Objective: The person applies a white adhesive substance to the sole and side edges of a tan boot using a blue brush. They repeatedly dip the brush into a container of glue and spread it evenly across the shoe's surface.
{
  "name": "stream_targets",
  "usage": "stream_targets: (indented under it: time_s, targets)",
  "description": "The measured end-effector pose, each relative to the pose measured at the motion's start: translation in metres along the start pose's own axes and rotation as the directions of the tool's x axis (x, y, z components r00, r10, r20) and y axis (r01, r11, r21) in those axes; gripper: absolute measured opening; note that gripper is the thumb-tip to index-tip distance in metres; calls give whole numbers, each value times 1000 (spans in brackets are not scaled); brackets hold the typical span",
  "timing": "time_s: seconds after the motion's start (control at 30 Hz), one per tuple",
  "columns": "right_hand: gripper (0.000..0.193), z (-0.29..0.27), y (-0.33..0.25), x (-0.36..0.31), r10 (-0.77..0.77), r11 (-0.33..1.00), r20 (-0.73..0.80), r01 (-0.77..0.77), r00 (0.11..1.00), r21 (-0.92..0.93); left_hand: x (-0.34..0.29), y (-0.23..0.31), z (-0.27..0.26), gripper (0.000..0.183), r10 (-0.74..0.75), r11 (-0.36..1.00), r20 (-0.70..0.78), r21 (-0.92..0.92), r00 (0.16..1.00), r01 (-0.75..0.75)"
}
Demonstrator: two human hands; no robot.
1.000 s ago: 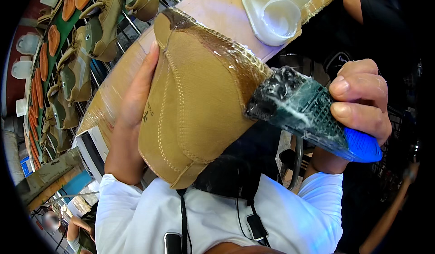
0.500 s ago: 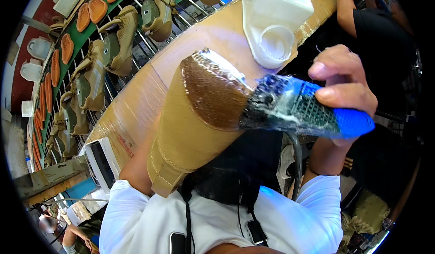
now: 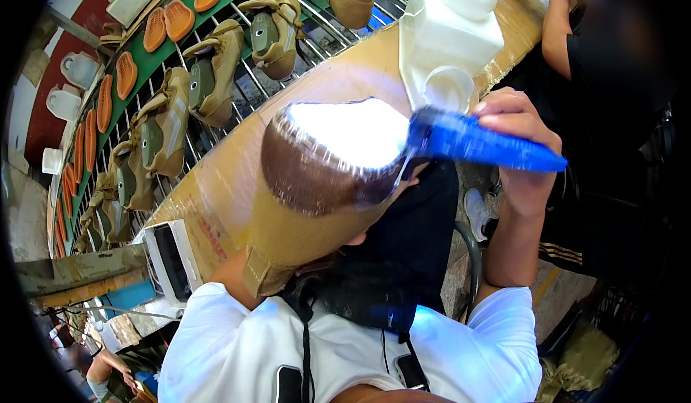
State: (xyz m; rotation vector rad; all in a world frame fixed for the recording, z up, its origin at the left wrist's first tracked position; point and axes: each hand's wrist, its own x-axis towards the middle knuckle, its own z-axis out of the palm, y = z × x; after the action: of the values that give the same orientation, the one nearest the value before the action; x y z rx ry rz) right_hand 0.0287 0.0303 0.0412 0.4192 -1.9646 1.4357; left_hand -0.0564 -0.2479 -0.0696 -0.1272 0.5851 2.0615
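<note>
My left hand (image 3: 358,239) grips a tan shoe upper (image 3: 291,234) from behind; only fingertips show past its right edge. The upper is tilted with its underside turned up, which glares bright white under the light. Below that underside runs a dark brown, wet-looking band, and a tab hangs at the opposite end. In my right hand (image 3: 518,126) is a blue-handled brush (image 3: 489,144), held from above between thumb and fingers. Its dark tip meets the right edge of the upper's underside, and a thin strand of clear liquid hangs there.
A white plastic bottle (image 3: 457,43) with an open spout stands on the tape-covered board (image 3: 223,158) ahead. Left of it, a rack (image 3: 252,83) carries several tan shoes and orange soles (image 3: 179,20). A white box (image 3: 173,259) sits near my left arm. Another person's arm (image 3: 554,25) is at far right.
The upper has tipped so its underside faces up more. My right hand and brush have moved left and slightly up, with the brush turned onto its side at the edge.
</note>
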Motion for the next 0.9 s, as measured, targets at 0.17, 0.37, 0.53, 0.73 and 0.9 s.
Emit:
stream_targets:
  time_s: [0.17,0.37,0.53,0.73,0.9]
  targets:
    - [19,-28,23,-44,423,876,-514,-190,746,444,22,63,12,41,171,972,-28,165,985,-165]
    - [17,-66,33,-87,552,772,-539,-146,636,619,77,182,95,41,350,804,77,487,934,-341]
    - [20,-89,33,-87,566,741,-520,-117,640,661,180,251,208,44,-113,644,367,734,923,-213]
    - [35,-101,40,-70,539,791,-566,-145,623,594,379,259,267,42,213,-107,162,984,964,-142]
    - [39,-107,63,-61,614,749,-603,-134,510,649,509,199,235,41,23,-686,-70,725,997,67]
